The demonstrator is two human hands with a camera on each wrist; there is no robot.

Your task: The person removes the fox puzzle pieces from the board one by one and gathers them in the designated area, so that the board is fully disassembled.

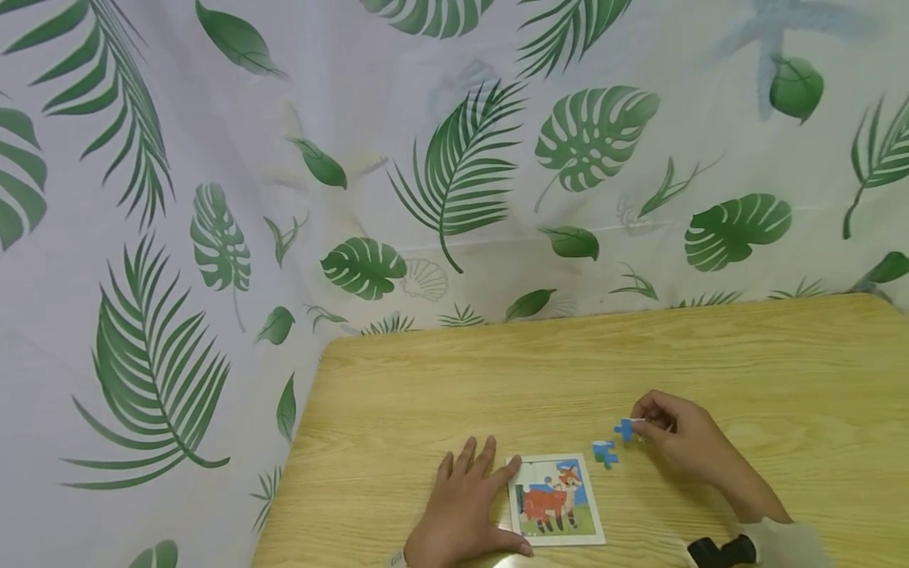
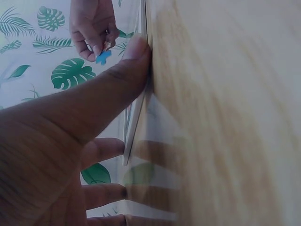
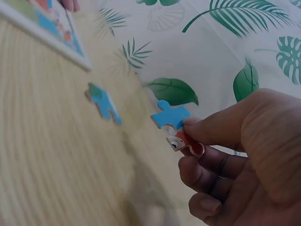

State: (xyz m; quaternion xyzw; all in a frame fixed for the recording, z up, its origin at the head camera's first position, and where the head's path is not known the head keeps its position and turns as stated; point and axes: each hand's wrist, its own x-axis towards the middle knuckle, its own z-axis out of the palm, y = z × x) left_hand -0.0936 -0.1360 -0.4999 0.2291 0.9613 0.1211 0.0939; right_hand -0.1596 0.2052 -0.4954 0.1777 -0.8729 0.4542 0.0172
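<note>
Well in from the table's [image 1: 398,394] left edge, got a fox puzzle frame [image 1: 568,540] lying flat, with a pale patch at its top-left. Spotted the left hand [image 1: 461,509] spread out there, touching the top-left corner with the index finger and the bottom-left with the thumb. Also got a loose blue-green piece [image 1: 605,453] just off the frame's top-right corner. Near that, pinching a blue piece [image 3: 176,115] above the table in the right hand [image 1: 685,438]. Maybe a second, red-and-white piece [image 3: 175,142] too, hard to tell with the overlap.
</note>
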